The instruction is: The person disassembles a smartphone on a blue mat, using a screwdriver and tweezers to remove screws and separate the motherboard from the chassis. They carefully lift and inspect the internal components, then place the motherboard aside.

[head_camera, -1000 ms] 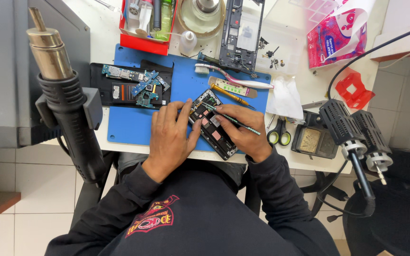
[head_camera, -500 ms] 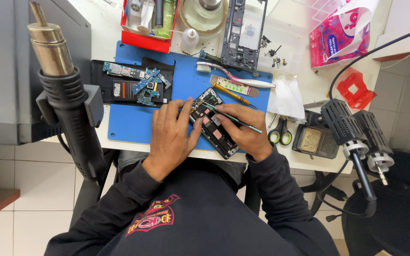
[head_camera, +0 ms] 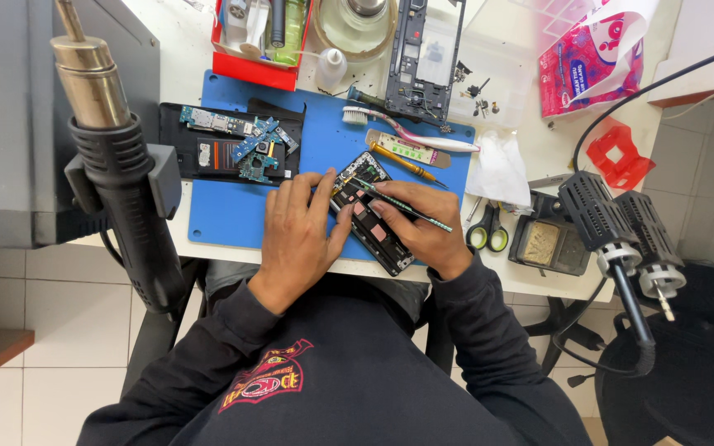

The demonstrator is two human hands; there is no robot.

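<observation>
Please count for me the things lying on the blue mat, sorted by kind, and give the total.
Opened phones: 2, one under the left hand and right hand, one black at the mat's left edge
Loose circuit boards: 2
Toothbrush: 1
Yellow-handled tool: 1
Labelled strip: 1
Total: 7

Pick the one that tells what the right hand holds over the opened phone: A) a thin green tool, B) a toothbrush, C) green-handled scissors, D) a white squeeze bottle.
A: the right hand grips a thin green tool slanted across the opened phone on the blue mat, while the toothbrush, scissors and bottle lie untouched on the table.
</observation>
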